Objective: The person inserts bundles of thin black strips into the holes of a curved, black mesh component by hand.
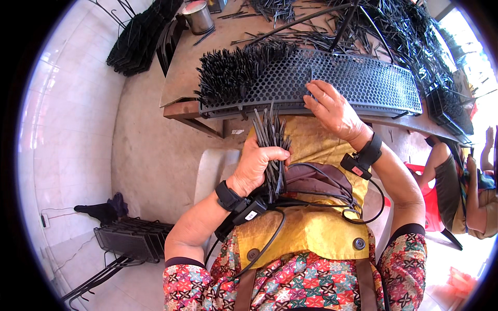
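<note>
My left hand (pixel 259 160) is wrapped round a bundle of thin black sticks (pixel 268 132), held upright in front of my yellow apron. Over the front part of a black perforated rack (pixel 363 85) is my right hand (pixel 332 109), its thumb and fingers pinched together. A thin dark stick (pixel 311 74) shows just above those fingertips; its lower end is hidden by them. Densely packed black sticks (pixel 223 75) stand upright in the rack's holes at the left end. To their right, the rack's holes show bare.
Loose black sticks (pixel 332 39) lie heaped on the table (pixel 181 78) behind the rack. A metal can (pixel 198 18) stands at the back left. Stacked black racks (pixel 132 238) sit on the floor at left. At right, another person (pixel 456 181) sits beside a red chair (pixel 431 210).
</note>
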